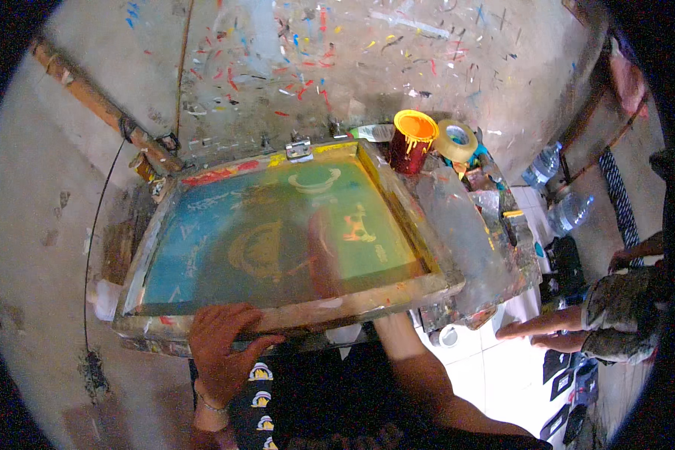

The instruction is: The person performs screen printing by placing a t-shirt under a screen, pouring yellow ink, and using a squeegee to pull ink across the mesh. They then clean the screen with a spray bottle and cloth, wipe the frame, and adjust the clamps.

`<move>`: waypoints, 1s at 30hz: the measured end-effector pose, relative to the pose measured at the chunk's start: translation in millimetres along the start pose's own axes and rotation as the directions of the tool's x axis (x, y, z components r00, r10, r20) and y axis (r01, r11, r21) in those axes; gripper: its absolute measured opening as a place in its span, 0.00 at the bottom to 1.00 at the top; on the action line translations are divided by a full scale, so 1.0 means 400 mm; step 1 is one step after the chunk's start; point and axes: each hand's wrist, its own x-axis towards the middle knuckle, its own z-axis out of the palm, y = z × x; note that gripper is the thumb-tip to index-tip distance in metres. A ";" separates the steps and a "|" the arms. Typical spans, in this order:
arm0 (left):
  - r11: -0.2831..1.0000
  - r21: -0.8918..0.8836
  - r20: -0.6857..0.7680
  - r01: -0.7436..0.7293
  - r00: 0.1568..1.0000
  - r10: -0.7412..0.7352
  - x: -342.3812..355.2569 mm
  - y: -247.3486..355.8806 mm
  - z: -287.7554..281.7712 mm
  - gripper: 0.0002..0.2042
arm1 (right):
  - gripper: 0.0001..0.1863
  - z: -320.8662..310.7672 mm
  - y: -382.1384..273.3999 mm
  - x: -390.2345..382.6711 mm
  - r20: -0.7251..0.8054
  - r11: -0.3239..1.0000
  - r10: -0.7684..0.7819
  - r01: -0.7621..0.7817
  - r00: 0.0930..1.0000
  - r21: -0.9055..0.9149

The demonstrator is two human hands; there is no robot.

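Observation:
A wooden-framed printing screen (255,225), its mesh stained teal, yellow and dark with faint design shapes, fills the middle, attached at its back edge by a metal hinge clamp (298,148). My left hand (225,337) has its fingers closed over the front rail, holding it. My right hand's forearm (412,360) runs up under the screen's right part, where the fingers are hidden. Below the screen lies black material (311,394), with a column of several small white-and-yellow printed motifs at its left side.
A cluttered worktop (457,251) holds an orange paint can (415,139) and tape roll (456,141). Water bottles (566,214) stand beyond. Another person's bare legs (555,322) are at right. A wooden pole (90,97) leans at left before a paint-spattered wall (337,60).

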 end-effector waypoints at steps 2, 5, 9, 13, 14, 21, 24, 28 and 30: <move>1.000 0.004 0.007 -0.003 1.000 0.003 -0.001 -0.004 0.000 0.22 | 0.26 0.061 0.048 0.011 -0.026 0.992 0.005 -0.008 1.000 -0.122; 0.999 -0.011 0.029 0.039 0.999 -0.039 -0.008 -0.010 0.002 0.23 | 0.26 0.113 0.102 -0.020 -0.052 0.990 -0.006 -0.002 0.999 -0.143; 0.999 0.023 0.021 0.044 0.999 -0.045 -0.015 -0.011 0.004 0.24 | 0.26 0.122 0.119 -0.014 -0.080 0.991 -0.002 -0.009 0.997 -0.132; 0.998 -0.013 0.017 0.063 0.998 -0.063 -0.008 -0.013 0.004 0.24 | 0.26 0.124 0.112 0.028 -0.097 0.985 0.010 -0.026 0.995 -0.170; 0.998 -0.006 0.042 0.060 0.997 -0.059 -0.010 -0.011 0.003 0.24 | 0.26 0.126 0.114 0.030 -0.100 0.986 0.010 -0.027 0.995 -0.167; 0.993 -0.037 0.049 0.111 0.993 -0.109 -0.028 -0.015 0.010 0.24 | 0.25 0.124 0.129 0.003 -0.109 0.985 0.010 -0.029 0.994 -0.169; 0.994 -0.052 0.055 0.093 0.994 -0.091 -0.028 -0.017 0.010 0.24 | 0.25 0.124 0.120 0.013 -0.123 0.986 0.011 -0.032 0.992 -0.165; 0.997 -0.048 0.004 0.059 0.998 -0.059 0.010 -0.011 -0.011 0.24 | 0.25 0.123 0.154 0.060 -0.123 0.975 0.013 -0.039 0.992 -0.219; 1.000 0.017 -0.046 0.021 0.999 -0.020 0.057 -0.016 -0.039 0.24 | 0.25 0.112 0.196 0.094 -0.117 0.966 0.028 -0.057 0.993 -0.252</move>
